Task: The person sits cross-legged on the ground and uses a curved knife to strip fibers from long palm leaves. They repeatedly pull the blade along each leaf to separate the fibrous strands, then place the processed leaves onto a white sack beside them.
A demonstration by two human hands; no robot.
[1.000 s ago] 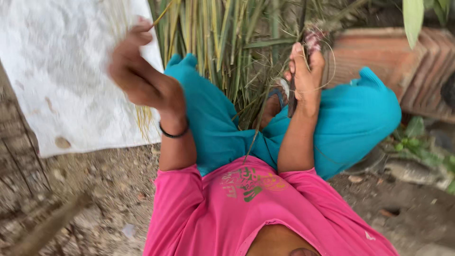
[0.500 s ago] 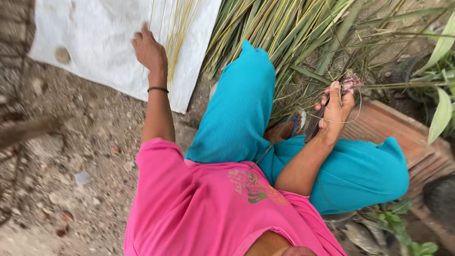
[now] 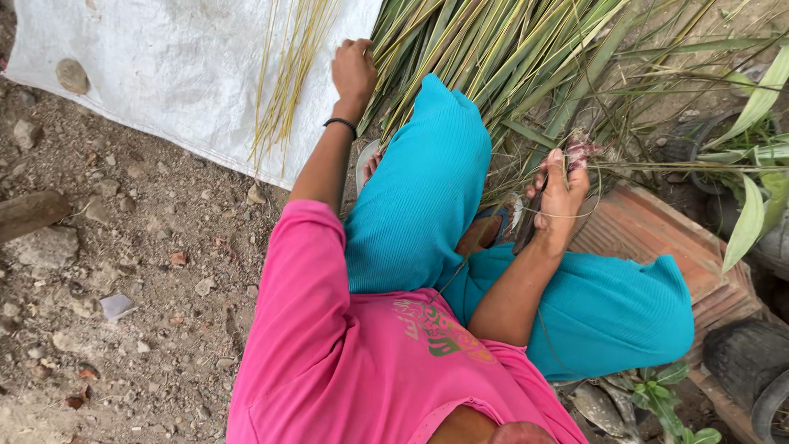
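Under me is bare dirt ground [image 3: 140, 271], dry and scattered with small stones and bits of debris. A larger rock [image 3: 33, 212] lies at my far left. A white woven sheet [image 3: 173, 74] is spread on the dirt ahead of me, with a thin bundle of yellow stripped leaf ribs [image 3: 288, 74] lying on it and one stone [image 3: 72, 76] near its left end. To its right a heap of long green palm leaves [image 3: 509, 49] lies on the ground. A terracotta roof tile [image 3: 657, 247] rests at my right.

Knife blade [image 3: 526, 226] behind right hand [image 3: 560, 197]
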